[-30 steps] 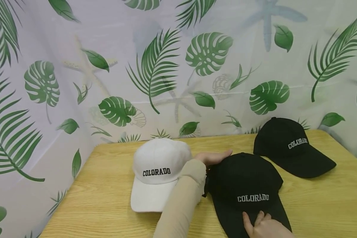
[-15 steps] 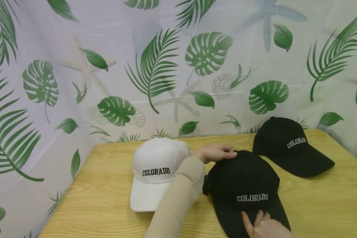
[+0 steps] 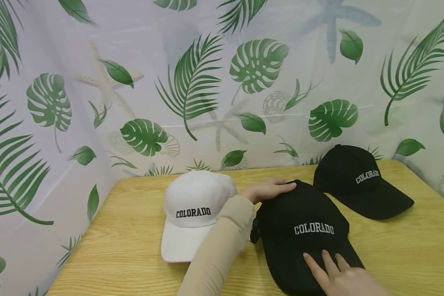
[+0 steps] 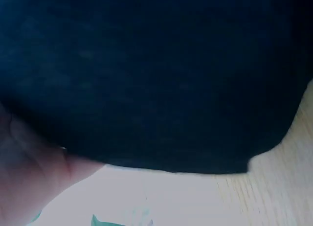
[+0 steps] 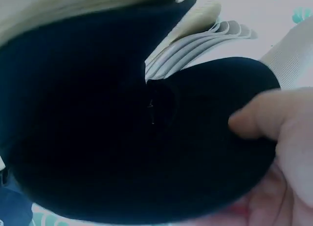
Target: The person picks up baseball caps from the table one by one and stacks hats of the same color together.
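Note:
A black baseball cap (image 3: 296,209) with white COLORADO lettering faces me, right of centre in the head view. My left hand (image 3: 266,190) holds it at the back of the crown, its fingertips at the top edge. My right hand (image 3: 340,275) grips the brim (image 5: 205,113), fingers spread on the upper side and thumb underneath in the right wrist view. The cap's dark cloth fills most of the left wrist view and hides the left fingers, leaving part of the left palm (image 4: 34,177) in sight.
A white COLORADO cap (image 3: 192,197) sits to the left, partly behind my left sleeve (image 3: 218,242). Another black cap (image 3: 349,172) lies at the back right of the wooden table (image 3: 126,230). Layered white curved edges (image 5: 195,45) show in the right wrist view. A leaf-patterned cloth (image 3: 207,82) hangs behind.
The held black cap has tilted up, its lettering higher and the brim's front edge now showing. My left hand has risen slightly at the crown; my right fingers have spread and moved up.

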Demonstrator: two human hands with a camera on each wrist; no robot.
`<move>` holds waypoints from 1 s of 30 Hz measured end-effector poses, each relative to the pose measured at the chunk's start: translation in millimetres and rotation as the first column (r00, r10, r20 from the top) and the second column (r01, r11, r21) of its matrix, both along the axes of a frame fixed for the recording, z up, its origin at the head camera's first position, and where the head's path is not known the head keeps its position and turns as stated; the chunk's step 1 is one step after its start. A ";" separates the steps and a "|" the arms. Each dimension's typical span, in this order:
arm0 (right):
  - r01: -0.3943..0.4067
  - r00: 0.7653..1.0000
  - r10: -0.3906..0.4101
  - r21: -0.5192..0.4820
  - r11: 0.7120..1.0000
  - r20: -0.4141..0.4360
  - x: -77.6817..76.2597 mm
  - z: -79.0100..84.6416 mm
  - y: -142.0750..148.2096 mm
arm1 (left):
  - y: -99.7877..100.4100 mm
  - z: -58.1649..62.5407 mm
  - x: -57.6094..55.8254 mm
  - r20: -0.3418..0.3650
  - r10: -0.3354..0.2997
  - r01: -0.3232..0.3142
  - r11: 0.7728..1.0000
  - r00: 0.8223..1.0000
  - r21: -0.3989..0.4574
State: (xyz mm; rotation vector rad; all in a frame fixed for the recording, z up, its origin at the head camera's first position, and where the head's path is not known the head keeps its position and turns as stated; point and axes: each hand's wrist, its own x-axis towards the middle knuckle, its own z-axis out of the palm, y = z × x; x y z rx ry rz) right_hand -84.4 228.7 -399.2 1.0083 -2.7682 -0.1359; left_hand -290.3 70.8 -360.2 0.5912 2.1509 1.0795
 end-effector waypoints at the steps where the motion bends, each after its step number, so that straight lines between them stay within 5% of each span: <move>1: -0.005 0.999 0.005 -0.008 1.000 -0.040 0.3 2.1 -0.5 | -0.5 0.1 -0.6 0.007 -0.001 0.001 1.000 1.000 0.008; 6: -0.066 0.979 0.062 -0.011 0.998 -0.194 -1.1 0.8 -5.5 | -0.6 2.1 0.0 -0.033 0.009 -0.009 1.000 0.999 0.022; 12: -0.023 0.970 0.025 0.010 1.000 -0.240 -0.7 -0.4 -8.6 | -0.8 2.1 -0.9 0.004 0.022 -0.022 0.998 1.000 0.066; 17: -0.103 0.971 0.106 0.026 0.994 -0.212 -8.9 -7.6 -11.3 | -2.8 1.9 -1.5 0.032 0.058 -0.061 0.996 0.998 0.072; 23: -0.084 0.996 0.086 0.097 0.992 -0.018 -14.3 -15.9 -15.5 | 2.4 -0.9 -0.2 -0.142 0.093 -0.096 0.995 0.986 -0.015; 27: -0.077 0.997 0.074 0.120 0.990 0.035 -17.5 -15.5 -15.6 | 7.5 -5.7 -1.4 -0.294 0.149 -0.171 0.984 0.944 -0.053; 30: -0.117 0.993 0.115 0.122 0.986 0.024 -19.2 -13.7 -15.2 | 9.9 -8.6 -2.2 -0.340 0.185 -0.219 0.973 0.922 -0.066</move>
